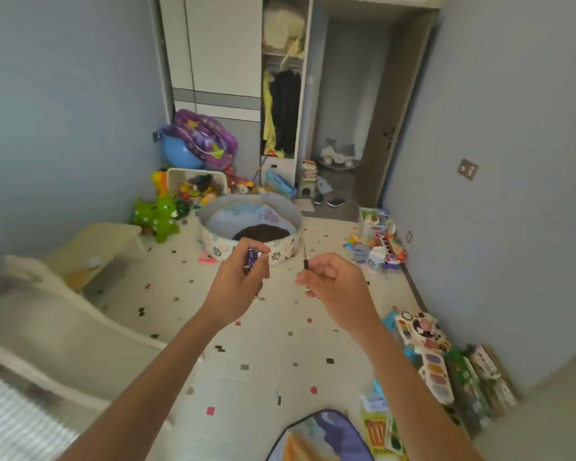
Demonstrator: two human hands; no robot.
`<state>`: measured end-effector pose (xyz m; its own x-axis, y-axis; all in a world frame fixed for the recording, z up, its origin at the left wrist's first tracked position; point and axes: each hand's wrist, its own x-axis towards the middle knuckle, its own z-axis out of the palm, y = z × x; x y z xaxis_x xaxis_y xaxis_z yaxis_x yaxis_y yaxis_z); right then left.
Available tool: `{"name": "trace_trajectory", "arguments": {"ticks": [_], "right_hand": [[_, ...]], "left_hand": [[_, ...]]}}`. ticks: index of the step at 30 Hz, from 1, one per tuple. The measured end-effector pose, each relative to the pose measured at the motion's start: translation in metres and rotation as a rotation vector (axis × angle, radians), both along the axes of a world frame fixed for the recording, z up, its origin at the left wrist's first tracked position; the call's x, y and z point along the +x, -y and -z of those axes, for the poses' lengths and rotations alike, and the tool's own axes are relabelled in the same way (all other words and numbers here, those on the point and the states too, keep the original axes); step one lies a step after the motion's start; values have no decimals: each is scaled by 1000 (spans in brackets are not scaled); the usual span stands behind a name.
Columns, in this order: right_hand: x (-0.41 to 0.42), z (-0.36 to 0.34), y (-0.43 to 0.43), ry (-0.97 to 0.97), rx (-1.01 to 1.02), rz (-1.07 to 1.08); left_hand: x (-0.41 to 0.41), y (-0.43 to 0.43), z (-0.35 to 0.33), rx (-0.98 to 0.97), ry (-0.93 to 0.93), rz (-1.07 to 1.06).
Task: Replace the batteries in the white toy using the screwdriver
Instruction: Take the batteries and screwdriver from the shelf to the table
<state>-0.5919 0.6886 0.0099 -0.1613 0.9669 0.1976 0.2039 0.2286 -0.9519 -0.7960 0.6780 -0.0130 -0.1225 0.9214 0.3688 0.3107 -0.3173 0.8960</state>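
While pinched, screwdriver (304, 255) juts above right grip (333, 284)

Single wide-angle head view, forward and downward, near over the patterned floor (273, 354), far end at the wardrobe (220, 51).

A: Item one?
B: The left hand (240, 287), gripping purple-wrapped batteries (251, 261).
A: Item two?
B: At its 3 o'clock, the right hand (333, 287), pinching a thin screwdriver (304, 252), shaft pointing up.
A: Beyond?
B: A round fabric tub (213, 239) at 12 o'clock; a green toy (160, 216) at 10 o'clock.
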Motion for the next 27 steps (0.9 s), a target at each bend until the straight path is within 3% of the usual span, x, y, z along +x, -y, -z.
{"name": "trace_trajectory", "arguments": {"ticks": [19, 27], "right_hand": [[-319, 17, -455, -103, -113, -587], [-490, 24, -618, -42, -68, -689]], "left_hand": [[-279, -339, 5, -23, -4, -576], [-431, -487, 29, -37, 69, -730]]}}
